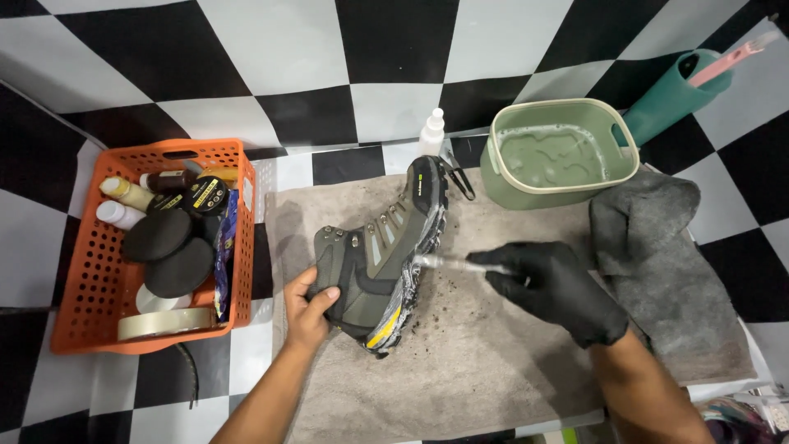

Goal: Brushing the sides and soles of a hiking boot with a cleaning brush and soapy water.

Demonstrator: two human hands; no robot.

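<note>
A dark olive hiking boot (pixel 374 259) lies on its side on a grey towel (pixel 493 362), its foamy sole edge facing right. My bare left hand (pixel 306 308) grips the boot at its heel and ankle collar. My right hand (pixel 555 284), in a black glove, holds a small brush (pixel 448 263) whose bristle end presses against the soapy midsole. Specks of dirt lie on the towel beside the sole.
A green tub of soapy water (pixel 559 152) stands at the back right, with a teal container (pixel 674 94) behind it. A dark grey cloth (pixel 657 255) lies at right. An orange basket (pixel 90 271) of bottles, tins and sponges sits at left. A white bottle (pixel 431 131) stands behind the boot.
</note>
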